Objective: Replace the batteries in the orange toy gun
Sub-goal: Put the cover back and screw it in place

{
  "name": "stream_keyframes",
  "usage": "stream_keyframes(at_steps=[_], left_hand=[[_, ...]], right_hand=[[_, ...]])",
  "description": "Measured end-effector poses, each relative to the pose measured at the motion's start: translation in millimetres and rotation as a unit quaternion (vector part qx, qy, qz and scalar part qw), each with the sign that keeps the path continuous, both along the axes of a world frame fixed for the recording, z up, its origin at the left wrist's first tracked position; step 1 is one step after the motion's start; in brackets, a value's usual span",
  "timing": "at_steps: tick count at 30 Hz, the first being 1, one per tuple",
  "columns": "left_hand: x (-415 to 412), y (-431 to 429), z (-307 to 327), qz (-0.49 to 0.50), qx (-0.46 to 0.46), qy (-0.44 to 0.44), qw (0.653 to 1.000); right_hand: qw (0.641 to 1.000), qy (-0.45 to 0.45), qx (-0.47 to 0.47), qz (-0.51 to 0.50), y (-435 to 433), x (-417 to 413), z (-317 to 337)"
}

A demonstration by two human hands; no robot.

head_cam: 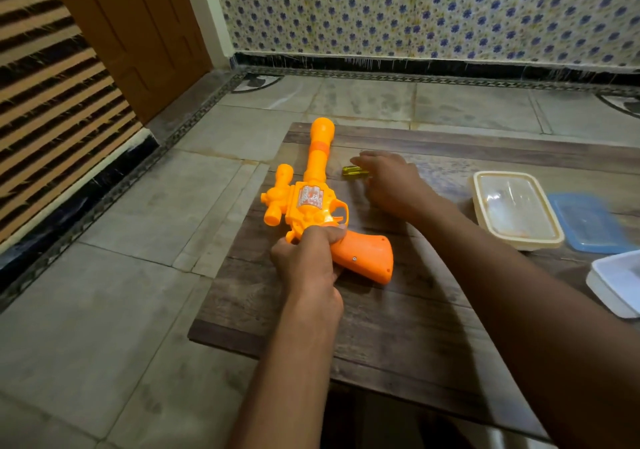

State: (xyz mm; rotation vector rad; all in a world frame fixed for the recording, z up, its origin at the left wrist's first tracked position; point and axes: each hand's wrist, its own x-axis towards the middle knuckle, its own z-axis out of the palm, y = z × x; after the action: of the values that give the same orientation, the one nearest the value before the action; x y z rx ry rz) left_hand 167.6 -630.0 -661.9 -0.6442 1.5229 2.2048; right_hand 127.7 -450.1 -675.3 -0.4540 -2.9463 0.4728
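Note:
The orange toy gun (317, 202) lies on its side at the left edge of a low wooden table (398, 327), barrel pointing away from me. My left hand (308, 258) grips it where the handle meets the body. The darker orange handle (367, 258) sticks out to the right and shows a small screw. My right hand (388, 181) hovers palm down beside the barrel, fingers stretched over a small yellow object (353, 172) on the table. I cannot tell whether the fingers touch it.
A cream plastic container (516, 237) stands at the right of the table, with a blue lid (588, 223) beside it and a white box (616, 282) nearer me. Tiled floor lies to the left. A brown door and patterned wall stand behind.

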Motion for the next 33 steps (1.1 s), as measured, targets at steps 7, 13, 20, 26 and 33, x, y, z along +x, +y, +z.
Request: stream_keyframes(at_steps=[7, 13, 20, 26, 33], left_hand=[[-3, -3, -3, -0.005, -0.002, -0.010, 1.000], [-1, -3, 0, -0.022, 0.000, 0.006, 1.000], [20, 10, 5, -0.044, 0.011, 0.008, 0.999], [30, 19, 2, -0.056, 0.018, 0.046, 0.997], [29, 23, 1, -0.066, 0.030, 0.090, 0.993]], right_hand=[[0.992, 0.031, 0.120, 0.009, 0, -11, -6], [0.995, 0.095, 0.013, 0.017, -15, 19, 18], [0.969, 0.234, -0.076, -0.029, -39, 104, 56], [0.926, 0.332, -0.164, -0.068, -53, 158, 55], [0.917, 0.332, -0.211, -0.067, -48, 158, 39]])
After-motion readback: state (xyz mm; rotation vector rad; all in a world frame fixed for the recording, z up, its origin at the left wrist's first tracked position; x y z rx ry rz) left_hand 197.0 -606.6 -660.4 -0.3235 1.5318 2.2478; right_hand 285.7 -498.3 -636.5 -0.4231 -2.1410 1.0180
